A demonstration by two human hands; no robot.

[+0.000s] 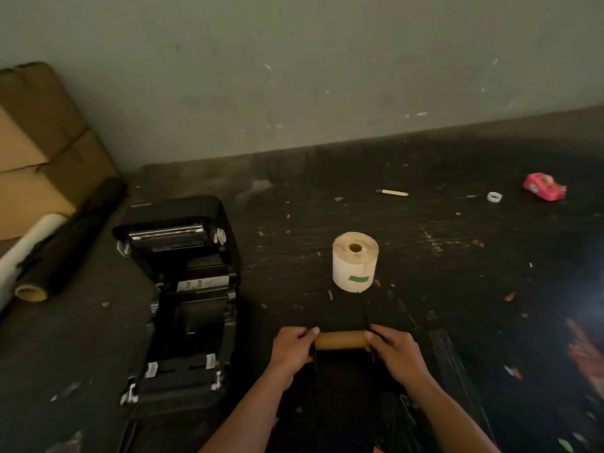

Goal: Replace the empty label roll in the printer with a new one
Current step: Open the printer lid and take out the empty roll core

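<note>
A black label printer [183, 289] lies open on the dark surface at the left, its lid tipped back and its roll bay bare. A full cream label roll [355, 261] with a green tape strip stands on end in the middle. Nearer to me, an empty brown cardboard core [341, 340] sits crosswise on a black roll holder. My left hand [294, 349] grips the holder's left end and my right hand [394, 351] grips its right end. The holder's lower part is lost in the dark.
Cardboard boxes [36, 152] stack at the back left, with a black film roll [70, 238] and a white roll [27, 246] leaning beside them. A pink packet [544, 187], a small white ring [494, 197] and a pale stick [394, 192] lie at the far right.
</note>
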